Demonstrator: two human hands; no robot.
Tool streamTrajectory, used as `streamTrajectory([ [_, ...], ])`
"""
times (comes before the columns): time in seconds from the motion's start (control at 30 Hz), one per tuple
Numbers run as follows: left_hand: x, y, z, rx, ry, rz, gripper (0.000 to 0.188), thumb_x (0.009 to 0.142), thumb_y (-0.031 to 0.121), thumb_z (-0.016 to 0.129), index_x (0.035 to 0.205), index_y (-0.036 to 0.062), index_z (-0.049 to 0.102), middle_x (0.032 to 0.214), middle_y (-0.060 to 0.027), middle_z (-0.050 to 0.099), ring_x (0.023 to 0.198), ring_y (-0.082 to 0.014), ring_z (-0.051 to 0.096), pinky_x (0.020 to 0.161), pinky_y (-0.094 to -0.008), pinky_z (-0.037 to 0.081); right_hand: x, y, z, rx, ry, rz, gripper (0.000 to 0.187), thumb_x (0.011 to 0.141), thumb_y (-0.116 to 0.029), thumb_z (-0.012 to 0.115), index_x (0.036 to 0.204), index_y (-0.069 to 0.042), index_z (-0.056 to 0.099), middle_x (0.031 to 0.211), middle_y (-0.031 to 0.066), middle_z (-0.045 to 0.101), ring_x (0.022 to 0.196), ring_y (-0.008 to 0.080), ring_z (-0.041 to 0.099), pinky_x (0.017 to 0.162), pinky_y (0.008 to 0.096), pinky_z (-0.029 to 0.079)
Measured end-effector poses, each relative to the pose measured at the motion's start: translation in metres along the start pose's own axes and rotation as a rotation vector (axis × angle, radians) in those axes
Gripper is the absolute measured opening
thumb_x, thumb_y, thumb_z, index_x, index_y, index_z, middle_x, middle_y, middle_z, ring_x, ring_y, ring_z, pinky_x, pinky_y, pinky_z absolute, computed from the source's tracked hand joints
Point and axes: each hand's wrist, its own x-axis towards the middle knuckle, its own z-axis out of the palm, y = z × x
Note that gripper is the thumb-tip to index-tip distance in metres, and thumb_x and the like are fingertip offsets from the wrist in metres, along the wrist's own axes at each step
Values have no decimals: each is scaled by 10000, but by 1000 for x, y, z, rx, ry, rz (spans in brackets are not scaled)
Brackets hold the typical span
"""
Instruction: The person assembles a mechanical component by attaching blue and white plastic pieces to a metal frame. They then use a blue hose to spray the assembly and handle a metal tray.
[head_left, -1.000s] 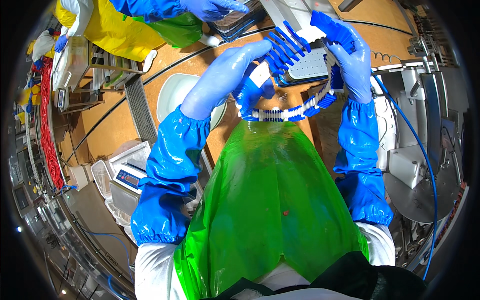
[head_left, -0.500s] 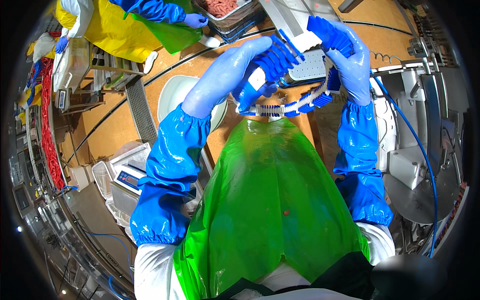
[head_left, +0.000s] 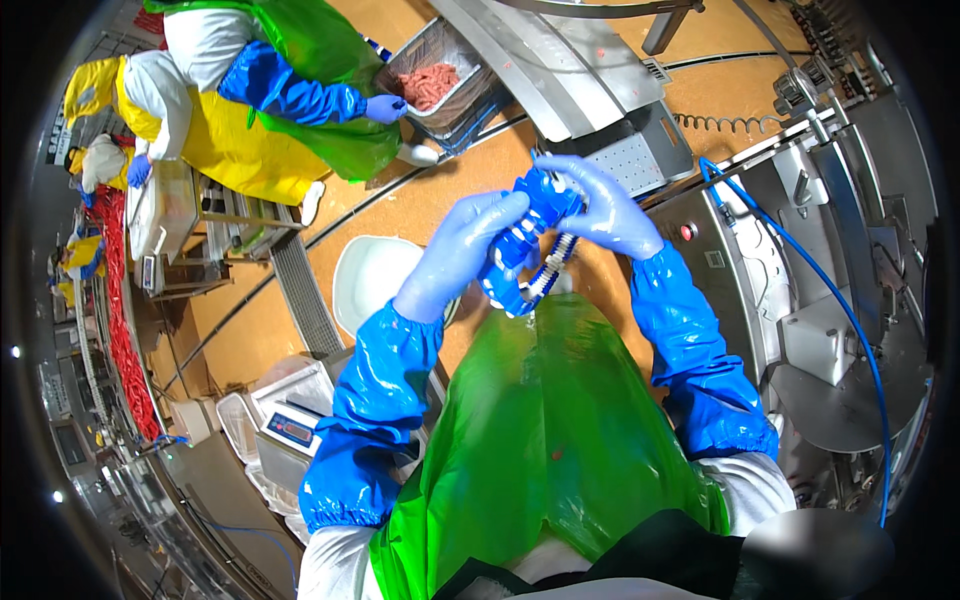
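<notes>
In front of my green apron, a chain of blue and white ribbed plastic segments is bunched between my hands. My left hand, in a pale blue glove, closes on one end with its thumb on top. On the other end, my right hand has its fingers wrapped round the segments. The slack middle of the chain hangs in a short loop below both hands, towards the apron. My fingers partly hide the chain, and its exact kind does not show.
A white tub stands left of my hands, near a floor grate. Ahead are a metal chute and a crate holding pink meat. Co-workers stand at upper left. On my right are steel machinery and a blue hose.
My hands have come closer together and lower, nearer the apron. The chain, spread in a wide loop before, is now bunched up. The whole view has shifted, showing more of the co-workers.
</notes>
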Motion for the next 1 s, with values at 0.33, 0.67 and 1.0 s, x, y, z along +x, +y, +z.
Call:
streamTrajectory([
  [0.33, 34, 12, 39, -63, 553, -113, 378, 960, 398, 557, 1127, 60, 581, 786, -13, 575, 616, -112, 570, 454, -218, 378, -52, 92, 15, 424, 238, 215, 434, 862, -241, 737, 1196, -9, 585, 1140, 127, 628, 1045, 222, 622, 908, 356, 490],
  [0.67, 58, -22, 24, -82, 474, -124, 334, 962, 399, 552, 1015, 72, 591, 673, 9, 487, 509, -83, 422, 426, -220, 307, -57, 104, -28, 413, 220, 345, 362, 883, -254, 697, 1146, -22, 606, 1100, 126, 659, 1000, 246, 652, 877, 362, 517],
  [1.0, 84, -29, 36, -43, 258, -285, 337, 975, 383, 537, 1063, 60, 580, 735, 42, 481, 539, -52, 387, 429, -208, 286, -76, 100, -5, 461, 464, 319, 359, 852, -310, 697, 1093, -53, 631, 1002, 145, 696, 936, 278, 681, 835, 380, 528],
])
